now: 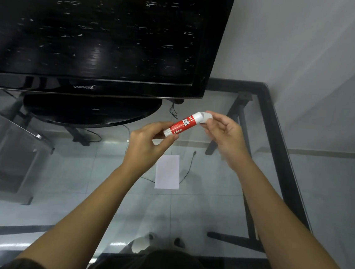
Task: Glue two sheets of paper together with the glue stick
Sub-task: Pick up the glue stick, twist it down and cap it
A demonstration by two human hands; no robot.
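Note:
I hold a red and white glue stick (pixel 183 124) in the air above the glass table, tilted up to the right. My left hand (pixel 147 142) grips its lower end between thumb and fingers. My right hand (pixel 222 132) pinches the white cap (pixel 203 117) at its upper end. A small white sheet of paper (pixel 168 172) lies flat on the glass below my hands. Another white piece shows just under my left fingers, mostly hidden.
A large black television (pixel 94 39) on an oval stand (pixel 92 113) fills the back left of the glass table (pixel 279 144), whose black frame runs along the right side. Thin cables (pixel 187 170) lie beneath the glass. A grey wall stands to the right.

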